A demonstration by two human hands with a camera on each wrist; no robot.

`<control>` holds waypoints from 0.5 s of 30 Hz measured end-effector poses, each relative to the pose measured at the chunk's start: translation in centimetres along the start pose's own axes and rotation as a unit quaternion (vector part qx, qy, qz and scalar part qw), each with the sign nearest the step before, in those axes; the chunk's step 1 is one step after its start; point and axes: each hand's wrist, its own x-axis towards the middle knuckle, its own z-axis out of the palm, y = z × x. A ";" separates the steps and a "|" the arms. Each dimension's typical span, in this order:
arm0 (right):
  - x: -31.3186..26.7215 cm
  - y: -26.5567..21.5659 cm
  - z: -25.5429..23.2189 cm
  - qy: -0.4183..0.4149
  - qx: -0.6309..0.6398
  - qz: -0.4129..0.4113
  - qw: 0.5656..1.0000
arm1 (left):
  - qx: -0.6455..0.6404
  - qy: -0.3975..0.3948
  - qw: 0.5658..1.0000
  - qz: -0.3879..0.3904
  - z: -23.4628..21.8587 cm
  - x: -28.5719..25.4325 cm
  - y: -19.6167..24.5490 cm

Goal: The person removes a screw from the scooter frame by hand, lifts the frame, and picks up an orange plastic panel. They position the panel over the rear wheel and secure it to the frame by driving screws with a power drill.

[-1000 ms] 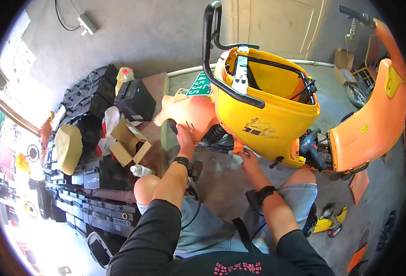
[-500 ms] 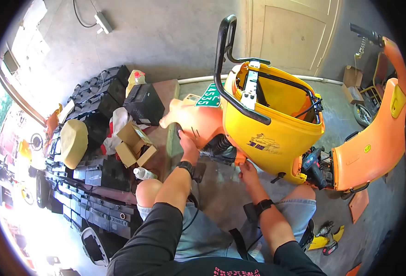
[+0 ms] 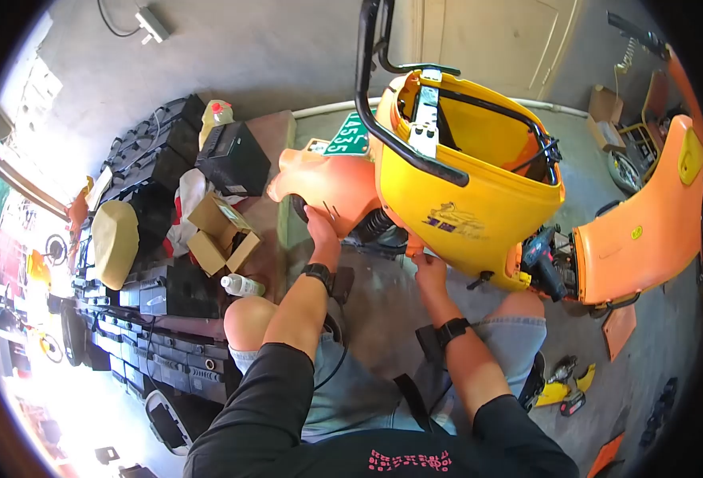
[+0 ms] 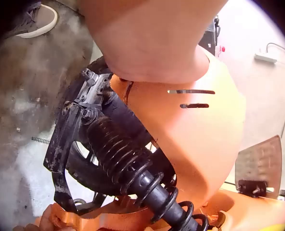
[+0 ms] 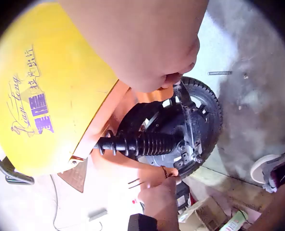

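In the head view my left hand [image 3: 323, 233] grips the lower edge of the orange rear fender [image 3: 337, 191], its fingertips tucked behind the edge. My right hand [image 3: 429, 275] pinches the orange lower trim [image 3: 413, 247] below the scooter's yellow body shell [image 3: 455, 199]. Between the two hands sits a black coil shock absorber [image 5: 142, 143], beside the rear wheel [image 5: 210, 106]. The left wrist view shows the fender's two slots [image 4: 194, 91] near my left hand, and right-hand fingers [image 4: 45, 219] on the trim's end. Most of my right fingers are hidden in the right wrist view.
A power drill [image 3: 541, 263] rests in the scooter's open middle. Another drill [image 3: 574, 390] lies on the floor at right. Black batteries [image 3: 160, 159], an open cardboard box [image 3: 224, 235] and a white bottle [image 3: 242, 285] stand at left. A loose spring [image 5: 220, 73] lies on the floor.
The head view has swung and come back, shifting the scene in the frame. My left hand stays on the fender; my right hand has turned slightly at the trim.
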 end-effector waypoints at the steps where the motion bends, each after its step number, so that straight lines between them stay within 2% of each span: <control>1: -0.1 0.2 0.0 0.004 0.001 0.006 1.000 | 0.005 -0.002 1.000 -0.004 0.1 -0.1 -0.2; 4: -0.2 -0.3 0.5 0.057 0.044 -0.024 0.997 | 0.006 -0.012 1.000 0.014 0.3 -0.3 0.2; 6: -1.0 -1.5 0.1 0.051 0.019 -0.014 0.998 | 0.032 0.008 0.999 -0.042 0.1 -0.7 0.4; 7: -0.9 -1.1 0.0 0.053 0.017 -0.011 0.998 | 0.032 0.008 0.998 -0.045 -0.6 -0.2 -0.1; 10: -0.2 -0.9 -0.1 0.040 -0.008 -0.024 0.999 | 0.131 -0.069 0.988 -0.040 -3.2 1.8 -1.5; 11: -0.8 -1.8 -0.3 0.015 0.013 0.014 1.000 | 0.131 -0.067 0.988 -0.038 -3.1 1.9 -1.1; 12: -1.2 -2.8 -0.4 -0.010 0.034 0.051 0.998 | 0.080 -0.081 0.993 -0.032 -2.8 2.1 -0.7; 14: -1.2 -2.8 -0.4 -0.021 0.050 0.053 0.997 | -0.005 -0.103 0.995 -0.002 -1.5 1.7 0.8; 15: -1.1 -2.7 -0.5 -0.028 0.064 0.054 0.996 | -0.003 -0.097 0.995 -0.001 -0.9 1.1 1.7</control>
